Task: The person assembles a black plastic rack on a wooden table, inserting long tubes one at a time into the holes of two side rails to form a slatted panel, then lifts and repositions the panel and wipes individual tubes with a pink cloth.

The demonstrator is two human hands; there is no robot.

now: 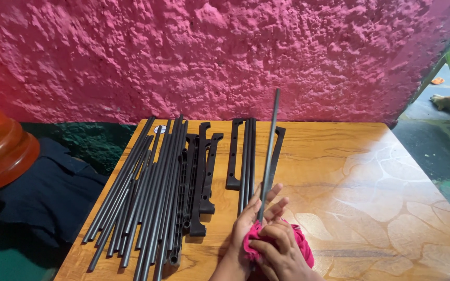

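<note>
The left hand (253,218) has its fingers (276,200) stretched out almost flat and only loosely curled, cradling a thin dark rod (268,156) that rises from the palm and tilts away toward the pink wall (225,57). The right hand (282,252) lies over the left, its fingers bent tight and pinching a pink cloth (303,244) against the lower end of the rod. That lower end is buried under the cloth and both hands, so where it stops cannot be made out, and the wrists are cut off by the bottom edge. Just beyond the left fingertips lie several flat black bars (240,156) on the wooden table (371,187), partly crossed by the held rod. Further out from the left fingers is a wide bundle of rods (141,192) with more flat pieces beside it; they overlap so much that the count is probably not readable. Left of the table sit a dark garment (48,192) and an orange tub (1,151), half out of view.
</note>
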